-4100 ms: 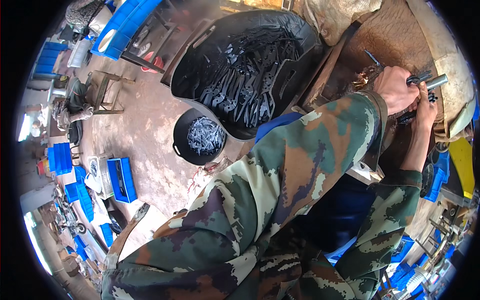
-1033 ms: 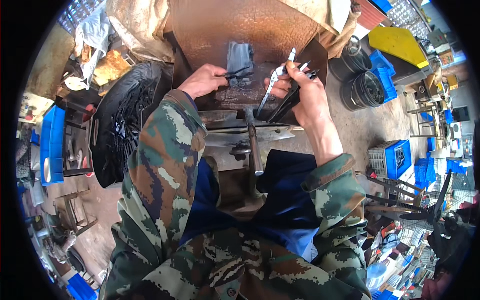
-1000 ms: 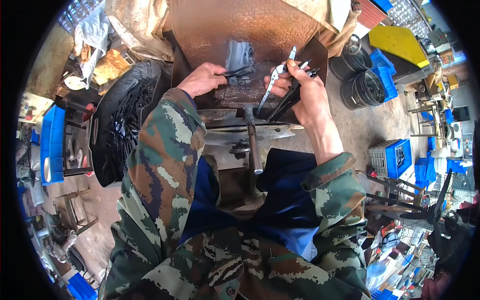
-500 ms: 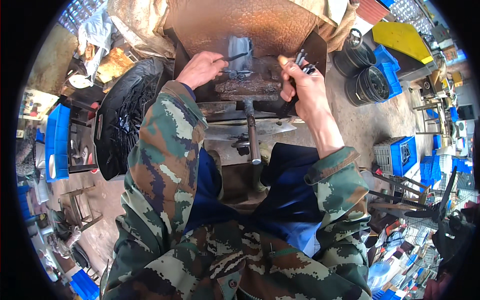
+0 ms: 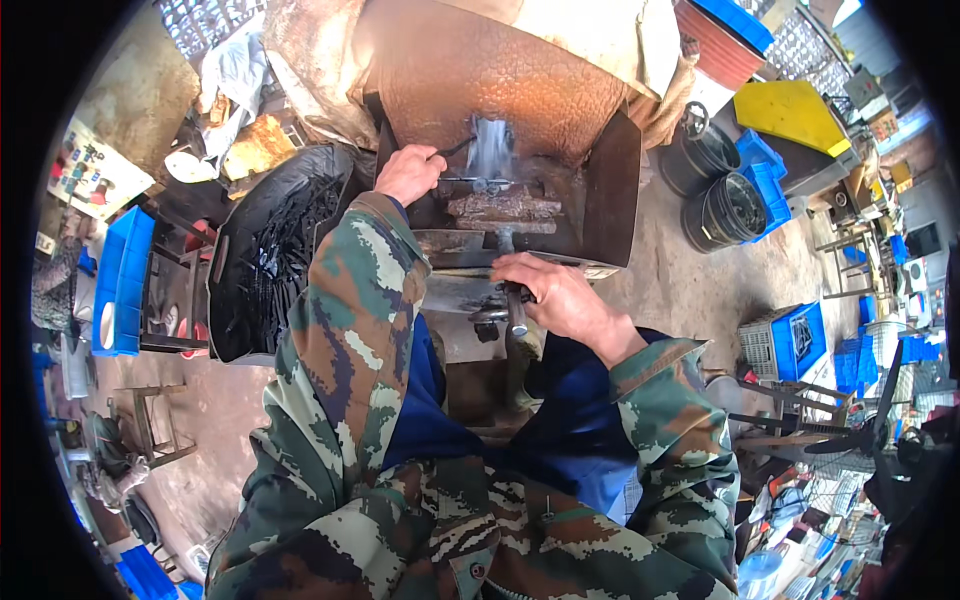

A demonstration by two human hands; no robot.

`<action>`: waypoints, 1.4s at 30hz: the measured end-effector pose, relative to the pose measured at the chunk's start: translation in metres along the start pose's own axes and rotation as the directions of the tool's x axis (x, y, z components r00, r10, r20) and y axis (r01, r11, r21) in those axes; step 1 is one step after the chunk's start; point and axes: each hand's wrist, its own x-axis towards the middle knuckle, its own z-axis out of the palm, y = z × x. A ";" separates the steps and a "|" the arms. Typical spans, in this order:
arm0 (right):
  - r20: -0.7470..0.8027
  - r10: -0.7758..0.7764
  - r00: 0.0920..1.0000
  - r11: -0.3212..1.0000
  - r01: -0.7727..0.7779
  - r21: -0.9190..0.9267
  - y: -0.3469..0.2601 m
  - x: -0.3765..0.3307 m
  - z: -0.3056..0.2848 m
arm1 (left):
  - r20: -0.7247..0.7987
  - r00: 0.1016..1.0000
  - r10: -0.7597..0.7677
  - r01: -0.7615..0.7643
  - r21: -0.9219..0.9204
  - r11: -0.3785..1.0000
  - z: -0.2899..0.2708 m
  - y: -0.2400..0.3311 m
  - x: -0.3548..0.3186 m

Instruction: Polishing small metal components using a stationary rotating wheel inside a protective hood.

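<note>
**A:** What have you got at the hands?

**B:** I see the left hand [image 5: 408, 172] up at the front left of the rusty metal box [image 5: 610, 190], its fingers curled shut around a thin dark metal piece [image 5: 452, 152]. That piece runs from the fist toward the blurred grey wheel [image 5: 490, 148] in the middle of the box. I can't tell whether its tip touches the wheel.

**A:** And the other one?

**B:** The right hand [image 5: 560, 295] sits lower, at the box's front edge. Its fingers are wrapped around a short metal handle [image 5: 516, 312] that sticks out toward me from under the box. Only the end of the handle shows past the knuckles.

**A:** What's in the box besides the wheel?

**B:** A rough, crusted block [image 5: 500, 207] just below the wheel, near the centre of the floor of the box.

**A:** Around it?

**B:** Just beside the box's left wall stands 1 big black tub [image 5: 232, 290] full of dark metal parts. To the right, well apart, I count 2 black buckets [image 5: 735, 205] on the ground, with blue crates [image 5: 768, 175] touching them. Both forearms wear camouflage sleeves [image 5: 350, 330].
</note>
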 end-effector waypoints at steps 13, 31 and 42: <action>-0.310 0.238 0.920 0.861 -0.052 0.507 0.008 0.046 -0.015 | -0.427 0.893 0.144 -0.228 -0.153 0.962 0.006 0.005 0.013; -0.365 0.556 0.747 0.660 -0.130 0.740 0.073 0.194 -0.072 | -0.548 0.837 0.010 -0.284 -0.417 0.863 0.014 0.069 -0.022; -0.387 0.544 0.745 0.697 -0.144 0.702 0.082 0.209 -0.071 | -0.528 0.848 0.034 -0.297 -0.421 0.857 0.002 0.063 -0.030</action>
